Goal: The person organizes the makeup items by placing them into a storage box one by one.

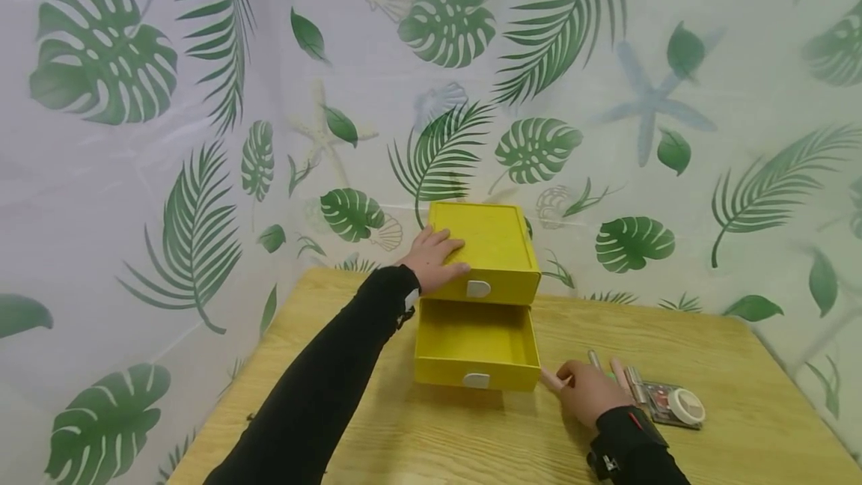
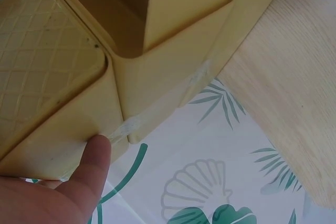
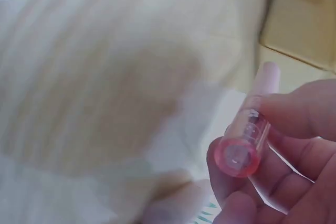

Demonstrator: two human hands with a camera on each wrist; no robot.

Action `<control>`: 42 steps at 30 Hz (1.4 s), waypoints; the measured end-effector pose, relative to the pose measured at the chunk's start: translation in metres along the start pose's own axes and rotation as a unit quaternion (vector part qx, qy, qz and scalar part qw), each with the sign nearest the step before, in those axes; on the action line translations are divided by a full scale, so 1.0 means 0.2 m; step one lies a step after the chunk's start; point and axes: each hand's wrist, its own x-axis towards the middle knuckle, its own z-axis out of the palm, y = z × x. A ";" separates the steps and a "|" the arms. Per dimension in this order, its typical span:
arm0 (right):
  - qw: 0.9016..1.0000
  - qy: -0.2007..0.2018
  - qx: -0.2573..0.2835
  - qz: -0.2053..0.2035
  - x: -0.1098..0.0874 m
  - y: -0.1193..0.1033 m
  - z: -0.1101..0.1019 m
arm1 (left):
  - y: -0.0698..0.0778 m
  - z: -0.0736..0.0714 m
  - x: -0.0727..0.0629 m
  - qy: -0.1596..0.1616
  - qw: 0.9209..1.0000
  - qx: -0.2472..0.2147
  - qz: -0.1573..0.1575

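Observation:
A yellow two-drawer box (image 1: 481, 234) stands at the middle of the table, its lower drawer (image 1: 431, 370) pulled out and the upper one closed. Each drawer front carries a pale rounded tab. My left hand (image 1: 434, 257) rests on the top left edge of the box, fingers spread over it; in the left wrist view a finger (image 2: 94, 166) touches its side. Beside the front right corner of the lower drawer, my right hand (image 1: 592, 393) pinches a pink lip gloss tube (image 3: 244, 140) between thumb and fingers. The tube has a clear pink end and a pale pink cap.
Right of my right hand lie a flat dark case (image 1: 663, 419), a round white-rimmed item (image 1: 685, 406), a silver tube (image 1: 635, 385) and a pink stick-like item (image 1: 618, 371). The wooden table (image 1: 377, 425) backs onto a leaf-patterned curtain (image 1: 606, 185).

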 end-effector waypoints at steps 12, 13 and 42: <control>0.992 0.096 0.037 -0.074 -0.09 -0.14 -0.31 | 0.02 -0.02 0.00 -0.002 1.000 -0.004 -0.004; 0.991 0.101 0.035 -0.082 -0.10 -0.17 -0.33 | 0.02 -0.03 0.00 -0.002 1.000 -0.003 -0.004; 0.980 0.014 -0.081 -0.180 0.08 -0.61 -0.22 | 0.00 0.01 0.01 0.005 1.000 0.001 -0.006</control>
